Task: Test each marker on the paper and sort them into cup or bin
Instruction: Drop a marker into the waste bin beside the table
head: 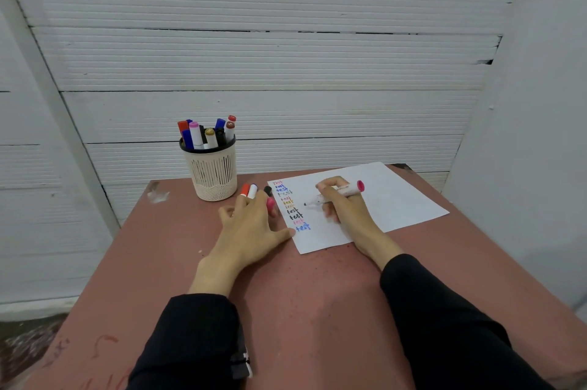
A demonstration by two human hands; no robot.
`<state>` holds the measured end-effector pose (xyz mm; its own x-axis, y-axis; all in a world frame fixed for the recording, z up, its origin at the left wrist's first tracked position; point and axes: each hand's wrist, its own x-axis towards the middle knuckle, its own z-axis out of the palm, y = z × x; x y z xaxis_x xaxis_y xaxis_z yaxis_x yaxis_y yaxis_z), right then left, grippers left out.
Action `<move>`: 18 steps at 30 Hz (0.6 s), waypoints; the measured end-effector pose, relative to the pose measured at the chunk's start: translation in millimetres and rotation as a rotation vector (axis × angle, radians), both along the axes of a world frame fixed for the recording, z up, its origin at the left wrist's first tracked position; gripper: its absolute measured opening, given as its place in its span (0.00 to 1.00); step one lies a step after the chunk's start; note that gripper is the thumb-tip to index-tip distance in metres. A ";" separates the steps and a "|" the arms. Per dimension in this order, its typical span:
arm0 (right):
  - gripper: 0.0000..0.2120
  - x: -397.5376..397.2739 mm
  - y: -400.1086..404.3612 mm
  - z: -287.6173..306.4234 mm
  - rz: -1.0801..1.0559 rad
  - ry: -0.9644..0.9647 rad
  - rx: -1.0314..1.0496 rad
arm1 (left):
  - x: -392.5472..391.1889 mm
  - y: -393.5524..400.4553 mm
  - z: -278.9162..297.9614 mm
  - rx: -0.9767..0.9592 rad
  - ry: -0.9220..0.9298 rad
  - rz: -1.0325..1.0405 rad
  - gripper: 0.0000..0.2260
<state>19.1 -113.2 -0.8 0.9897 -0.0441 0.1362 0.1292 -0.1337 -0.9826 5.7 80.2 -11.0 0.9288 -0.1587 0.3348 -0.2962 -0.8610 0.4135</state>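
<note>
Both hands are on the table (pixel 317 294), black sleeves running back toward me. Starting at the left, the cup (pixel 213 173) stands upright near the table's far edge, a pale slotted holder with a dark rim, packed with capped markers: red, blue, pink, gold, brown and others I cannot tell apart. Just right of its base lie a few loose markers (pixel 249 191) on the table; I can make out an orange cap and a white barrel side by side, then a black cap a little further right.

My left hand (pixel 254 230) lies flat over those loose markers, fingers spread and fairly straight, their tips reaching the orange and white ones. A pink cap (pixel 270 204) shows at my fingers on the right side; whether I pinch it or it just lies under them I cannot tell. My thumb points right and touches the left edge of the paper (pixel 397 199).

That white sheet lies at a slant on the far right part of the table. Down its left margin runs a column of the word "test" in red, blue, orange, black, pink and blue ink.

My right hand (pixel 344 203) rests on the sheet, fingers curled round the marker (pixel 336 193). It is uncapped, its dark tip aimed left at the sheet beside the column, its pink end sticking out to the right.
</note>
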 end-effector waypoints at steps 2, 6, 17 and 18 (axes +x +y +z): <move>0.09 0.4 -0.5 -1.5 0.040 -0.003 -0.014 | -1.1 -1.0 0.6 -0.008 0.013 -0.005 0.21; 0.19 -1.4 3.2 -3.0 0.067 0.015 -0.076 | -3.4 -2.7 2.9 0.006 0.034 0.005 0.18; 0.20 -3.6 3.4 -1.7 0.120 0.041 -0.120 | -10.2 -4.3 9.0 -0.013 0.073 0.015 0.17; 0.21 -4.3 3.6 -0.8 0.125 0.041 -0.114 | -10.5 -4.4 9.2 -0.010 0.076 0.017 0.17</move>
